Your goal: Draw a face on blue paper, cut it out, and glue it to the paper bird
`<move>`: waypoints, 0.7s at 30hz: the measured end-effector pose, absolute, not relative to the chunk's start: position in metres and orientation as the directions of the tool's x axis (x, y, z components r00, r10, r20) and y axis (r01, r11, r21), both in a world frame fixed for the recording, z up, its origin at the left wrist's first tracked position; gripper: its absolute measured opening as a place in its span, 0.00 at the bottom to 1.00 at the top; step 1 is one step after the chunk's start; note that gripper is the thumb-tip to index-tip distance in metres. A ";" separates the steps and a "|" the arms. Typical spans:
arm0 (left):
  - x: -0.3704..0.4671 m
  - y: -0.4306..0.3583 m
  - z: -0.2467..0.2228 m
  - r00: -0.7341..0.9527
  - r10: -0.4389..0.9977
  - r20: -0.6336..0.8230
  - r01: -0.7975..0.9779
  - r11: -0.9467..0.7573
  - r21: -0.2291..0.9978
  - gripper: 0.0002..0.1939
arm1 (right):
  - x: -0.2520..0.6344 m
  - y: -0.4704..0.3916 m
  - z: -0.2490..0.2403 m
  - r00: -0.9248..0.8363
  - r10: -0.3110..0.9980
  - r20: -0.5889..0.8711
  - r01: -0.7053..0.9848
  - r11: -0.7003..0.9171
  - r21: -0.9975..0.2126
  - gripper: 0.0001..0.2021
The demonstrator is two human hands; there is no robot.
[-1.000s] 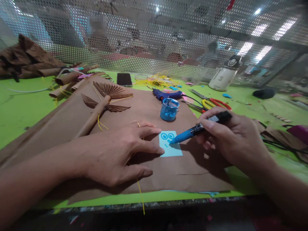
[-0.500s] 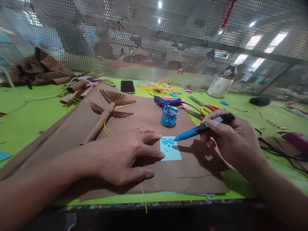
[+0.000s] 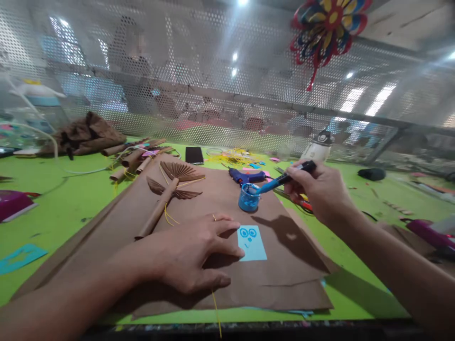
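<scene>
On the brown paper (image 3: 220, 199) lies a light blue paper card (image 3: 256, 250) with two ringed eyes and small nose and mouth marks drawn in blue. My left hand (image 3: 202, 251) rests palm down with its fingers spread, fingertips on the card's left edge. Between the fingers of my right hand (image 3: 316, 187) is a blue and black marker (image 3: 273, 183). Its tip is at the mouth of a small jar of blue paint (image 3: 249, 199), which stands behind the card. A rolled paper tube (image 3: 156, 211) with pleated paper fans lies to the left.
A blue glue gun (image 3: 247, 176) lies behind the jar. Farther back are a black phone (image 3: 194, 155), yellow strands (image 3: 236, 156) and several paper tubes (image 3: 133, 157). A crumpled brown cloth or paper (image 3: 90, 135) sits far left. A perforated metal screen (image 3: 199, 90) rises behind the table.
My right hand has carried the marker from the card's drawn eyes up to the paint jar. My left hand still presses the card. The view has tilted up, showing a colourful hanging pinwheel.
</scene>
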State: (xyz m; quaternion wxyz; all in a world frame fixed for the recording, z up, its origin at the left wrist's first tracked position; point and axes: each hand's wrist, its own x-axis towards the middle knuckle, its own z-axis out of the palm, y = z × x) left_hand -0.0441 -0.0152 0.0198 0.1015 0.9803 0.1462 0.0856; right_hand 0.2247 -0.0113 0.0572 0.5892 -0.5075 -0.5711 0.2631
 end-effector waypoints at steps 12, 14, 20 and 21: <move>-0.043 -0.011 0.014 0.953 0.268 0.143 0.231 -0.945 0.233 0.21 | 0.208 0.039 0.042 -0.056 0.978 0.202 0.545 0.199 -0.815 0.10; -0.042 -0.011 0.016 0.952 0.264 0.152 0.227 -0.948 0.224 0.20 | 0.211 0.038 0.043 -0.044 0.974 0.222 0.540 0.210 -0.815 0.10; -0.043 -0.012 0.017 0.949 0.271 0.160 0.236 -0.950 0.205 0.19 | 0.231 0.022 0.060 0.069 0.896 0.439 0.427 0.371 -0.825 0.10; -0.043 -0.012 0.017 0.949 0.272 0.157 0.238 -0.949 0.206 0.20 | 0.235 0.017 0.064 0.099 0.884 0.458 0.369 0.395 -0.842 0.09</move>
